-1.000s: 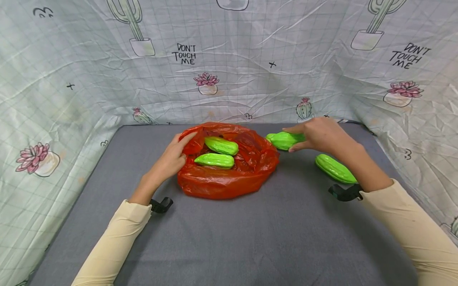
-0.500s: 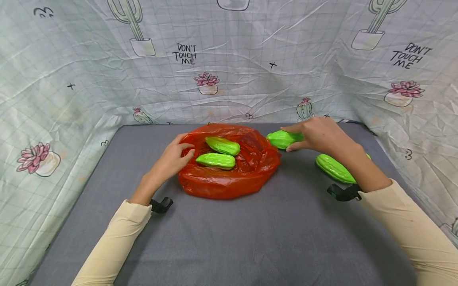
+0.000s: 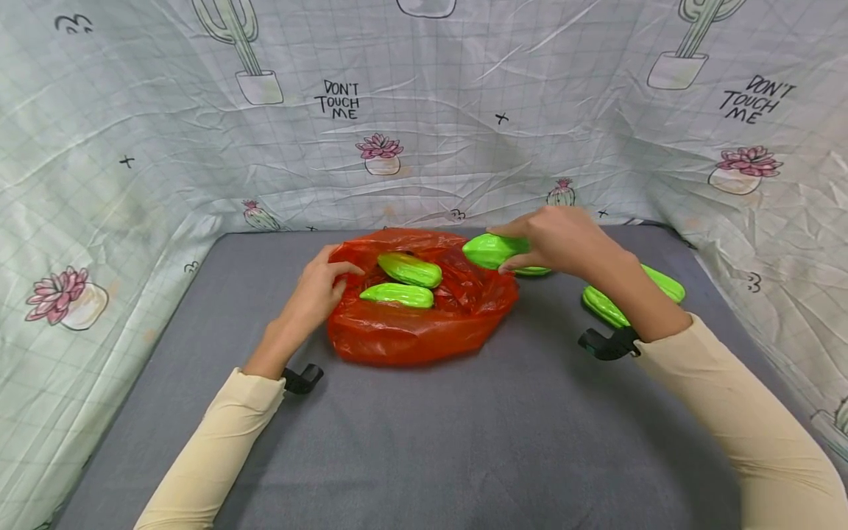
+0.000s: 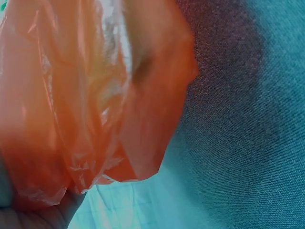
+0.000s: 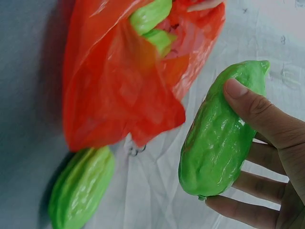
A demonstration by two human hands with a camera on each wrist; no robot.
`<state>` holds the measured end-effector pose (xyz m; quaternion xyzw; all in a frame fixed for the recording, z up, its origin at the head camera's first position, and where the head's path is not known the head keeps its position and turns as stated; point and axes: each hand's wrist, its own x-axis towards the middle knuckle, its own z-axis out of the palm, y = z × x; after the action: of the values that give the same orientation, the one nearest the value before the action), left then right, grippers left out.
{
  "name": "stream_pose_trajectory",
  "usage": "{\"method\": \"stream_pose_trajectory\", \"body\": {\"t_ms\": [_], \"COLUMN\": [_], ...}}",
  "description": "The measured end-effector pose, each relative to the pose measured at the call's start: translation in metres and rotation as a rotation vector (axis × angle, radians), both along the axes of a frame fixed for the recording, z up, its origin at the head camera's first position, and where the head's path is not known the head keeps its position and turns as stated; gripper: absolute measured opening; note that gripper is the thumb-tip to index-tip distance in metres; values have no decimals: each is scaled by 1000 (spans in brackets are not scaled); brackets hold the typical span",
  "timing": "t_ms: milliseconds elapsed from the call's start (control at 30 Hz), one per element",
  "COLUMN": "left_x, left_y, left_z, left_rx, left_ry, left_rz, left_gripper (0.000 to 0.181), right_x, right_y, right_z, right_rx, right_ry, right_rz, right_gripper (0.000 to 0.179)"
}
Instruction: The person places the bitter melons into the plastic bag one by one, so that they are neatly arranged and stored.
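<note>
Vs. half a sec ago: the R hand now has its held gourd up off the table and in over the R rim of the red bag; then, it was down just R of the bag. The shift also bares a neighbor gourd under the hand, on the table by the bag's R side. Means, prob., pick-up's done & this one's mid-carry. Grip: thumb one side, fingers opp.; in the R wrist view it's clear of the bag, no contact.

Container: thin plastic, crumpled, mouth up. Inside, toward its L half: rear gourd & front gourd, lying abt side by side. L hand is on the L rim, a finger over into the mouth; seems to pinch the plastic, tho thumb's partly hidden.

Outside, well R of the bag: green bits either side of the R forearm, apparently an outer gourd & a far gourd, both partly covered.
</note>
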<state>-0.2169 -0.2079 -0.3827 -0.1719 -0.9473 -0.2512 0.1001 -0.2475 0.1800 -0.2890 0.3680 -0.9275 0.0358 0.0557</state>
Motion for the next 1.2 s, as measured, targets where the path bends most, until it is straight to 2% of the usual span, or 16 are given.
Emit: {"method": "stream_pose_trajectory", "body": {"t_ms": [100,267,367,633,767,933,1033,1200], "left_x": [0,1,1,-3,-4,-7,-9,-15], "left_y": [1,2,2,0,1,-3,-5,-3], "left_z": [0,0,1,3,12,26,36,49], "left_rx": [-6,-20,-24,-56,-114,-236,-286,-316], "left_ry": [-7,-52,-66,-13,-104,-229,-268,-325], "left_rz": [7,36,33,-90,-90,-106,-144,-203], "left_gripper": [40,33,35,52,42,28,27,36], "right_x": [-2,-4,-5,-18,-23,-28,-31,-35], "right_y": [-12,-29,-39,-72,-87,-98,-103,-115], "right_z": [1,1,2,3,4,2,1,2], "right_rx": [-3,14,36,83,107,126,152,204], "right_ry": [-6,-11,-16,-46,-69,-88,-104,-135], "right_rz": [30,71,90,163,184,197,200,225], "right_gripper": [61,62,63,60,59,63,65,63]}}
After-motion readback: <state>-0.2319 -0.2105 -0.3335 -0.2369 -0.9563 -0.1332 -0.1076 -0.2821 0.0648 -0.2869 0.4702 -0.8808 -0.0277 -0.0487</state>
